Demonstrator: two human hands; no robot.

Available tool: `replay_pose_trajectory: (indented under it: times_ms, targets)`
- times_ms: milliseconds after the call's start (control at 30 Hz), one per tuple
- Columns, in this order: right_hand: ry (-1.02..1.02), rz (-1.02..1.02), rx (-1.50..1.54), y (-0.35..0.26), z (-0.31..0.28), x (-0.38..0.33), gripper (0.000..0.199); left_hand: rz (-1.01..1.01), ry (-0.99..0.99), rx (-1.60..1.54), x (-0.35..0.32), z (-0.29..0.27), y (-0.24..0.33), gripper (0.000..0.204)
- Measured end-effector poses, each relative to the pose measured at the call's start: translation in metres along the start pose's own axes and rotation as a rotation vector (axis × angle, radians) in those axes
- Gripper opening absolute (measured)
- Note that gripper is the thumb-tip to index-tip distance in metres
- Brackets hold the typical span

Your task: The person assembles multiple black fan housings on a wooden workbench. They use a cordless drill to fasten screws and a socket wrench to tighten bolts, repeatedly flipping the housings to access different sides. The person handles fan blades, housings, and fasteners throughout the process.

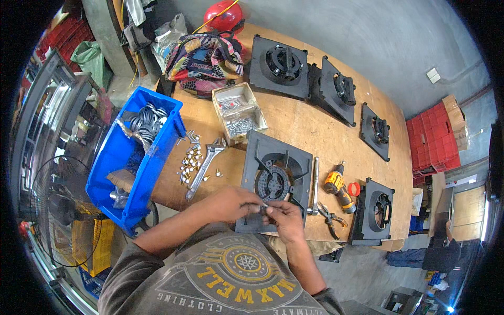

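Note:
My left hand (231,203) and my right hand (286,218) meet over the near edge of a black square burner plate (299,157) with a round grate in its middle. Both pinch a small dark part (262,209) between their fingertips; its kind is too small to tell. The plate lies flat on the wooden table (315,126) right in front of me.
Left of the plate lie an adjustable wrench (206,165) and several small metal fittings (190,160). A blue bin (113,168) of metal rings hangs off the table's left edge. A box of screws (239,113), a yellow drill (338,186), pliers (331,218) and more black burner plates (278,65) surround it.

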State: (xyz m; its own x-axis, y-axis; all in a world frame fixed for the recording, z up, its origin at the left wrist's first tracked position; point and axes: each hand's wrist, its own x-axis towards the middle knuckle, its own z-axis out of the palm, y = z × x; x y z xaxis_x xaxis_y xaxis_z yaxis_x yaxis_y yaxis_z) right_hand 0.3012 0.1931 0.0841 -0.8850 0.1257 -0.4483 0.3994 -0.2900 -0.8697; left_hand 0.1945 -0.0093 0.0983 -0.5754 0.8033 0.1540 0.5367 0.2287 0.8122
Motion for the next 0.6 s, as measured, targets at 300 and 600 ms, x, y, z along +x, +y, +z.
replay_pose_trajectory:
  times_ms: [300,600]
  targets:
    - [0.063,-0.564,-1.297,0.034,-0.033,0.025,0.020,-0.503,0.480,-0.814,-0.025,0.018,-0.075,0.023]
    - [-0.023,-0.266,-1.196,0.030,-0.032,0.036,0.019,-0.897,0.042,-1.070,-0.026,0.063,-0.078,0.047]
